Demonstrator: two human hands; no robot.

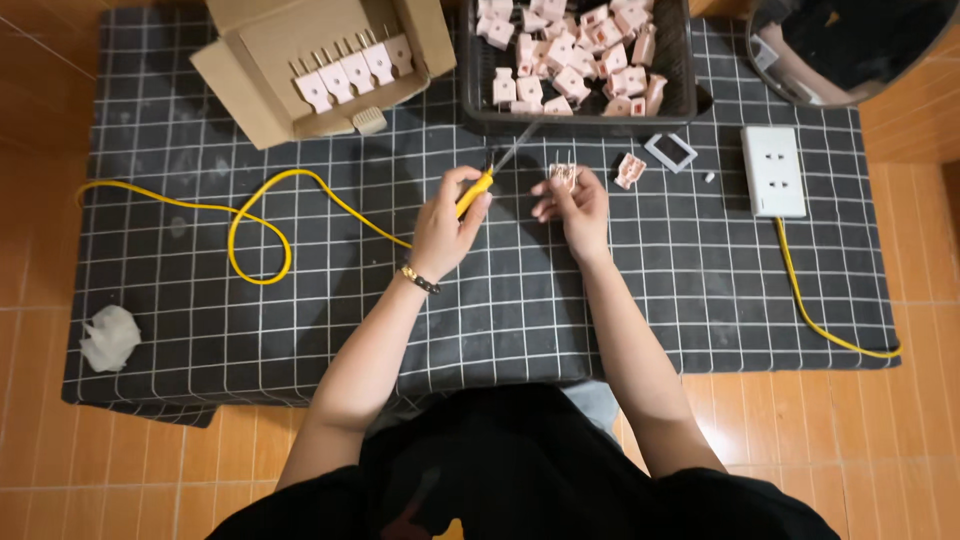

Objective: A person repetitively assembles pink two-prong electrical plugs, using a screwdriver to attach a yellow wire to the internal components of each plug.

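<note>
wad: crumpled white wad on the checked cloth, far left, well apart from both hands.
cable: yellow cable loops across the cloth and runs in under the left hand.
box: open cardboard box, top left; row of pale pink plug parts stands inside.
left hand: left hand, wrist bent up, bracelet on it; fingers curled tight round the yellow handle of a screwdriver, whose shaft angles up-right toward the tray.
tray: black tray, top centre, heaped with pale pink plug parts.
right hand: right hand, just beside the left; fingertips pinch a small pink plug part, prongs pointing up.
loose: another pink part and grey square frame right of that hand.
strip: white socket block, far right, with yellow lead.
</note>
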